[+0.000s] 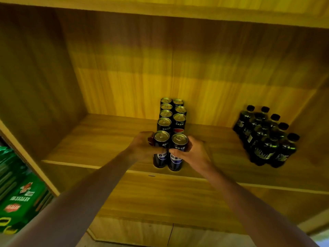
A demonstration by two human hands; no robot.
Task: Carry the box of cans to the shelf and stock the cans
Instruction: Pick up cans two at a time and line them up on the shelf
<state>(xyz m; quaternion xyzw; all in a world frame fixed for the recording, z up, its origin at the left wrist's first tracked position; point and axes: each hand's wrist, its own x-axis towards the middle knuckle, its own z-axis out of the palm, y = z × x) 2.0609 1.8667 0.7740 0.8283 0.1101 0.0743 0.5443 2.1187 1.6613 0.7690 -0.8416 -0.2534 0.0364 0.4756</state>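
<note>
Two rows of tall black cans (171,114) stand on the wooden shelf (99,139), running from the back wall toward the front edge. My left hand (140,148) grips the front can of the left row (160,150). Beside it, my right hand (192,154) grips the front can of the right row (178,152). Both held cans are upright, close to the shelf's front edge and touching each other. The box of cans is not in view.
A shrink-wrapped pack of dark bottles (267,138) stands on the right of the same shelf. Green cartons (19,198) fill the neighbouring compartment at lower left. The shelf's side wall (35,77) rises on the left and another board (160,8) lies overhead.
</note>
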